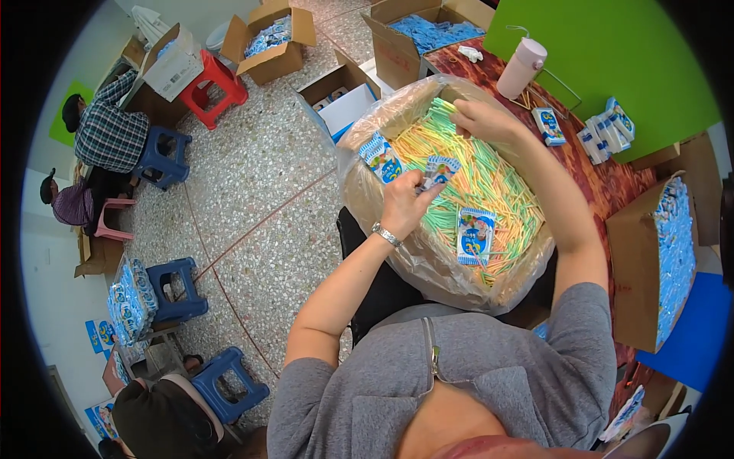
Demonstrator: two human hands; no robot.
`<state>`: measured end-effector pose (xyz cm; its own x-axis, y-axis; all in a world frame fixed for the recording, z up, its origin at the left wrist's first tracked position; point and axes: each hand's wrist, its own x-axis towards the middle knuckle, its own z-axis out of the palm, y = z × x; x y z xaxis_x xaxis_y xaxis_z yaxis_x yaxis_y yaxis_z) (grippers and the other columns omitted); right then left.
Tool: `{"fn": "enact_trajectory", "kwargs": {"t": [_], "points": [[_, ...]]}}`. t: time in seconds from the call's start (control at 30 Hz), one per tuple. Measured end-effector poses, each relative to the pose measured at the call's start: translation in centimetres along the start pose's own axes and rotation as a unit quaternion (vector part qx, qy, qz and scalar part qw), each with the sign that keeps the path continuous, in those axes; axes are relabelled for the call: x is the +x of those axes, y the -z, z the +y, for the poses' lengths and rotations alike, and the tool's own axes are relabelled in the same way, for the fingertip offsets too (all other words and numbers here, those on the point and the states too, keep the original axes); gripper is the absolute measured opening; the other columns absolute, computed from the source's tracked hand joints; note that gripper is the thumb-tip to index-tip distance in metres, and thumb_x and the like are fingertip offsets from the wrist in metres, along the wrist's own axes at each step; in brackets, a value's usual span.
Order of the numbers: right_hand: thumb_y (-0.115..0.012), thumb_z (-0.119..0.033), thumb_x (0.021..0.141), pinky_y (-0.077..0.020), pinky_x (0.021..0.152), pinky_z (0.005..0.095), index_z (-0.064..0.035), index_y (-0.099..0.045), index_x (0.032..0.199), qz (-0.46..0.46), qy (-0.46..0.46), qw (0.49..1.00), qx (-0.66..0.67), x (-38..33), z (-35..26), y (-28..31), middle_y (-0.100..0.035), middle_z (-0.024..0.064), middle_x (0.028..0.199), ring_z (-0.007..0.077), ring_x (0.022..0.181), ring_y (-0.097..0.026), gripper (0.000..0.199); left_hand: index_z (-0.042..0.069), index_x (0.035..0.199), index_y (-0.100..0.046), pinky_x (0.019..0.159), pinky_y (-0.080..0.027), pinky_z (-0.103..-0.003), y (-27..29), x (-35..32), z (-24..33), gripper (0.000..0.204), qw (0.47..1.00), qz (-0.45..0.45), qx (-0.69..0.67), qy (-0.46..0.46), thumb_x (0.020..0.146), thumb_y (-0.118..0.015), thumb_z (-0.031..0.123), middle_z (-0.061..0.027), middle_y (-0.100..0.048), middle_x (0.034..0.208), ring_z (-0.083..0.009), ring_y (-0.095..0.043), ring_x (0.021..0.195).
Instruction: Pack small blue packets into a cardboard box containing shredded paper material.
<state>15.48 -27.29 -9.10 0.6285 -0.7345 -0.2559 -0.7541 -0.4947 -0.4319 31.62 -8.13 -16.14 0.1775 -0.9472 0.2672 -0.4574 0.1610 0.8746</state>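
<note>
A large clear plastic liner point(367, 130) in front of me is filled with thin pastel straw-like sticks point(489, 180) in green, yellow and orange. My left hand point(405, 203) is closed on the edge of a small blue-and-white packet point(441, 168), held just above the sticks. Over the far right part of the heap, my right hand point(483, 121) has its fingers curled together beside some green sticks; what they pinch, if anything, is hidden. One blue-and-white packet point(380, 157) lies on the left of the heap. Another such packet point(475, 237) rests at its near side.
On the red-brown table point(596, 180) to the right stand a pink bottle point(523, 67) and some small packs point(608, 131). Cardboard boxes of blue packets point(638, 268) are at the right and far side. Several people point(115, 130) sit at the left near blue stools point(177, 287).
</note>
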Motion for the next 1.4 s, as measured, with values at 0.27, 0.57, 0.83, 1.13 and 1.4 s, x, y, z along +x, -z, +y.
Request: {"fn": "enact_trajectory", "kwargs": {"t": [0.27, 0.57, 0.83, 1.13, 1.4], "points": [[-0.05, -0.024, 0.098, -0.0458, 0.061, 0.0449, -0.0007, -0.044, 0.088, -0.015, 0.203, 0.973, -0.104, -8.1, -5.2, 3.9, -0.058, 0.017, 0.073, 0.0363, 0.069, -0.058, 0.026, 0.001, 0.07, -0.056, 0.059, -0.045, -0.042, 1.3, 1.4, 0.2, 0.032, 0.991, 0.058, 0.1, -0.069, 0.072, -0.08, 0.022, -0.015, -0.06, 0.068, -0.0334, -0.059, 0.065], [-0.053, -0.024, 0.095, -0.0461, 0.059, 0.0476, -0.0025, -0.044, 0.089, -0.005, 0.136, 0.954, -0.266, -9.2, -8.5, 4.0, -0.06, 0.0158, 0.075, 0.0375, 0.07, -0.061, 0.024, 0.001, 0.07, -0.057, 0.06, -0.045, -0.044, 1.2, 1.1, 0.4, 0.031, 0.986, 0.084, 0.115, -0.081, 0.072, -0.08, 0.022, -0.0151, -0.06, 0.069, -0.0346, -0.058, 0.067], [-0.052, -0.023, 0.095, -0.0456, 0.056, 0.0478, -0.0028, -0.044, 0.088, 0.014, 0.141, 0.945, -0.294, -9.6, -9.5, 4.0, -0.06, 0.0146, 0.071, 0.0372, 0.067, -0.061, 0.023, 0.001, 0.073, -0.059, 0.061, -0.046, -0.043, 1.3, 1.0, 0.2, 0.031, 0.99, 0.087, 0.097, -0.06, 0.072, -0.08, 0.024, -0.0155, -0.062, 0.07, -0.0344, -0.06, 0.068], [-0.058, -0.018, 0.087, -0.0489, 0.058, 0.0463, -0.0015, -0.052, 0.09, -0.052, 0.21, 0.908, -0.359, -8.3, -12.2, 5.0, -0.061, 0.0127, 0.067, 0.0351, 0.067, -0.065, 0.017, 0.0, 0.081, -0.062, 0.062, -0.047, -0.04, 1.6, 1.1, -0.4, 0.03, 0.965, 0.111, 0.138, -0.192, 0.072, -0.081, 0.02, -0.0144, -0.062, 0.074, -0.0327, -0.061, 0.069], [-0.071, -0.024, 0.083, -0.0503, 0.071, 0.0379, -0.0077, -0.052, 0.124, 0.105, 0.334, 0.92, -0.178, -8.4, -9.7, 5.4, -0.06, 0.0112, 0.099, 0.0261, 0.083, -0.063, 0.049, 0.001, 0.092, -0.063, 0.064, -0.049, -0.041, 2.9, 0.9, 1.5, 0.027, 0.996, 0.019, 0.059, -0.061, 0.075, -0.077, 0.016, -0.0162, -0.065, 0.081, -0.0328, -0.063, 0.071]]}}
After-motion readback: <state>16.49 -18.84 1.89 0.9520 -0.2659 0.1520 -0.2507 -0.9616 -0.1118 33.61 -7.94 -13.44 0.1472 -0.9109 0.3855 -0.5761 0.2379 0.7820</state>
